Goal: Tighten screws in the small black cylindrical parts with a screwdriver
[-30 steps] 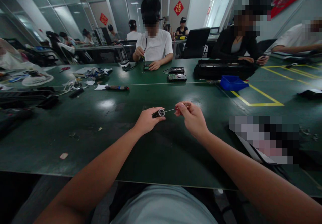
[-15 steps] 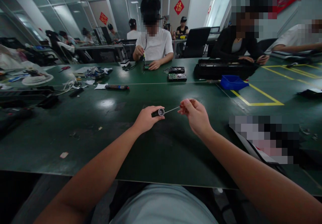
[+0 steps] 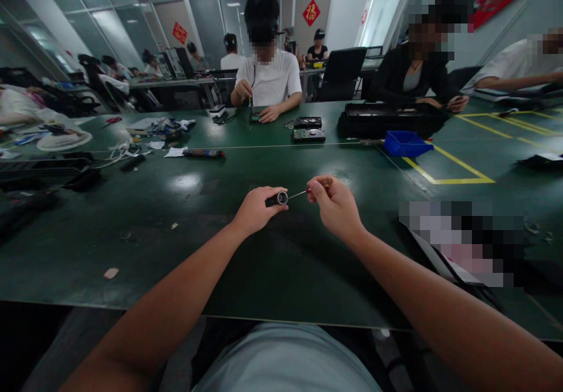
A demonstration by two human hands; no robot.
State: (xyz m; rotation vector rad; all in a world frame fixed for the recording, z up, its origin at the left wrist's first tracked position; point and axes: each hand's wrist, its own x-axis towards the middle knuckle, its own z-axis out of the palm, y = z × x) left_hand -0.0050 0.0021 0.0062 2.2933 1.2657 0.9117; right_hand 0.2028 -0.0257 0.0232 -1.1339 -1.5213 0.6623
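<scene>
We hold our left hand (image 3: 257,209) over the middle of the green counter (image 3: 176,245), a little way in from its near edge. Its grip is clamped on a small black cylinder (image 3: 276,199), thumb on top and fingers curled under, and the cylinder's silver end faces right. Our right hand (image 3: 336,204) is just beside it. Its grip is closed around a screwdriver (image 3: 298,193), and the reddish handle peeks out above the knuckles. The thin metal shaft slants down to the left, and its tip meets the silver end of the cylinder. Both things are held above the counter and do not rest on it.

Half a second ago our right hand sat a touch further right and higher, and more of the shaft showed between the hands. Now the hand has drawn in and the bare stretch of shaft is shorter. The handle, hidden then, shows again. Our left hand and the cylinder have barely shifted.

Toward the far edge lie two hard drives (image 3: 309,129), with a blue tray (image 3: 404,144) to their right at the corner of a yellow taped box (image 3: 444,169). A dark pen-like stick (image 3: 203,153) lies further left. Across the counter a person in a white shirt (image 3: 272,81) works with both hands on something small.
</scene>
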